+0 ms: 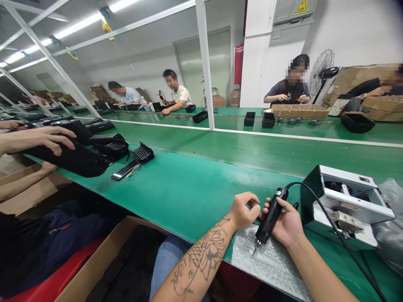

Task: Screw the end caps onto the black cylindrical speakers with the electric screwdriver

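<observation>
My right hand (288, 222) is wrapped round a black electric screwdriver (271, 216), whose bit points down over a sheet of bubble wrap (262, 256) at the bench edge. A cable runs from the top of the tool off to the right. Close to the left side of the tool is my left hand (245, 209), its fingers curled; whatever they may hold is too small to make out. A white and black machine (349, 201) stands to the right of my right hand.
At the left a co-worker's hands hold a black case (78, 157). Beside it on the green bench (176, 184) lie a phone (125, 170) and a black gridded part (143, 154). A white post (204, 63) rises mid-bench; several people sit beyond. Clear plastic (392, 226) lies far right.
</observation>
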Tool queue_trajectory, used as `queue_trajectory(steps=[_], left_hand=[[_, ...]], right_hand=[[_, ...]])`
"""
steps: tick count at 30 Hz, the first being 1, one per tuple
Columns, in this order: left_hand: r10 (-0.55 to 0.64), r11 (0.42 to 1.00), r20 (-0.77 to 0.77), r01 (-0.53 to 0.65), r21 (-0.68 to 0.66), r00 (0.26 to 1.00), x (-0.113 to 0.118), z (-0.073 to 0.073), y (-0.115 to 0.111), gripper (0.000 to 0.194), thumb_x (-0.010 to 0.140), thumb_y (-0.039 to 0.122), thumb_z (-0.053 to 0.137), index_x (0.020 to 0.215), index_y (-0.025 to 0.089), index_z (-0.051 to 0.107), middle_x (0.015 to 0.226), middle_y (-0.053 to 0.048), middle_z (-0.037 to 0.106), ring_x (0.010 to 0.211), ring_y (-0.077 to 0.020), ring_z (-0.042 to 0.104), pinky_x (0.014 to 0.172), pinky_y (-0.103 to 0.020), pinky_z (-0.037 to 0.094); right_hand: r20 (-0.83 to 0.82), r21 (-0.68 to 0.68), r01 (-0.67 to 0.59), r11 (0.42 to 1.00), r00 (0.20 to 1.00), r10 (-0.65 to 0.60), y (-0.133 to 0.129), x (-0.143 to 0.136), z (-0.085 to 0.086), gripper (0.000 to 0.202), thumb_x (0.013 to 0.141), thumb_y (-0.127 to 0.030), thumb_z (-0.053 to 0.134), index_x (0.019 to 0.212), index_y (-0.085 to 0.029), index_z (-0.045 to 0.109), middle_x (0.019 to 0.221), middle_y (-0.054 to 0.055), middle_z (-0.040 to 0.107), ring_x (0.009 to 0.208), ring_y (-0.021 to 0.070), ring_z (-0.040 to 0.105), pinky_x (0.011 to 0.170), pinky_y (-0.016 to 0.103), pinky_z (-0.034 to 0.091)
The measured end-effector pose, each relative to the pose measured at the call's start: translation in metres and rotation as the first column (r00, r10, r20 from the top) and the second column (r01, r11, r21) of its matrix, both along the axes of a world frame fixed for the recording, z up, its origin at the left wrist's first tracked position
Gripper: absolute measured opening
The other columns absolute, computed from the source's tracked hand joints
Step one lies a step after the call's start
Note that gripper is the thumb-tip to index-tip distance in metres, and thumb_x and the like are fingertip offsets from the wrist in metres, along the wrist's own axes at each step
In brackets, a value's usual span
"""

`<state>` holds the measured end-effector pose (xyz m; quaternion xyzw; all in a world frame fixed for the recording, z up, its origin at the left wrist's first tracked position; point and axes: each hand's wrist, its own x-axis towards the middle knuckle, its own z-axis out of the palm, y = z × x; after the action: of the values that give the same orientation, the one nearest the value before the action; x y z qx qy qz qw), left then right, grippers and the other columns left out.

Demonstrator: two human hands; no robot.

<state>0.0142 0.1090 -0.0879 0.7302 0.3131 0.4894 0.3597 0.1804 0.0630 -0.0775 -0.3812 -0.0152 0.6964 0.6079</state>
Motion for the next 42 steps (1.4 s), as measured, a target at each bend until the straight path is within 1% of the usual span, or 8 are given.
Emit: queue_trajectory(steps=[20, 31, 38, 42], left_hand=[[-0.003, 1.000, -0.040, 0.004, 0.020, 0.999, 0.0004, 0.0028, -0.0013, 0.012, 0.074, 0.022, 0.060, 0.082, 0.016, 0.066, 0.069, -0.002, 0.065, 0.062, -0.0138, 0.059, 0.064, -0.027, 0.051], [-0.005, 1.000, -0.044, 0.005, 0.007, 0.999, 0.0015, 0.0006, -0.0002, 0.012, 0.076, 0.021, 0.059, 0.084, 0.015, 0.067, 0.073, -0.003, 0.068, 0.062, -0.0132, 0.061, 0.063, -0.026, 0.052], [-0.057, 0.997, -0.077, 0.061, 0.051, 0.995, 0.0038, -0.0003, -0.0028, 0.010, 0.073, 0.019, 0.061, 0.081, 0.016, 0.067, 0.070, -0.002, 0.066, 0.059, -0.0127, 0.059, 0.063, -0.026, 0.050], [-0.022, 0.997, -0.053, 0.026, 0.068, 0.998, 0.0019, -0.0011, -0.0013, 0.009, 0.076, 0.020, 0.059, 0.081, 0.015, 0.066, 0.071, -0.003, 0.065, 0.061, -0.0133, 0.059, 0.065, -0.027, 0.050]], right_hand=[[-0.007, 0.000, 0.005, 1.000, 1.000, -0.005, 0.0002, -0.0007, 0.0020, 0.017, 0.086, -0.030, 0.065, 0.095, -0.016, 0.069, 0.075, 0.007, 0.070, 0.063, 0.0222, 0.067, 0.069, 0.045, 0.064], [-0.006, -0.001, 0.004, 1.000, 1.000, -0.004, 0.0000, -0.0001, 0.0019, 0.018, 0.086, -0.030, 0.065, 0.096, -0.015, 0.069, 0.074, 0.007, 0.070, 0.062, 0.0221, 0.067, 0.069, 0.046, 0.063], [-0.011, -0.010, -0.004, 1.000, 1.000, 0.004, 0.0005, -0.0001, 0.0025, 0.018, 0.086, -0.030, 0.064, 0.095, -0.015, 0.070, 0.074, 0.007, 0.071, 0.064, 0.0220, 0.068, 0.068, 0.044, 0.064], [-0.013, -0.002, -0.003, 1.000, 1.000, 0.003, 0.0000, -0.0008, 0.0033, 0.018, 0.086, -0.029, 0.064, 0.095, -0.015, 0.070, 0.075, 0.007, 0.071, 0.061, 0.0211, 0.067, 0.067, 0.044, 0.063]])
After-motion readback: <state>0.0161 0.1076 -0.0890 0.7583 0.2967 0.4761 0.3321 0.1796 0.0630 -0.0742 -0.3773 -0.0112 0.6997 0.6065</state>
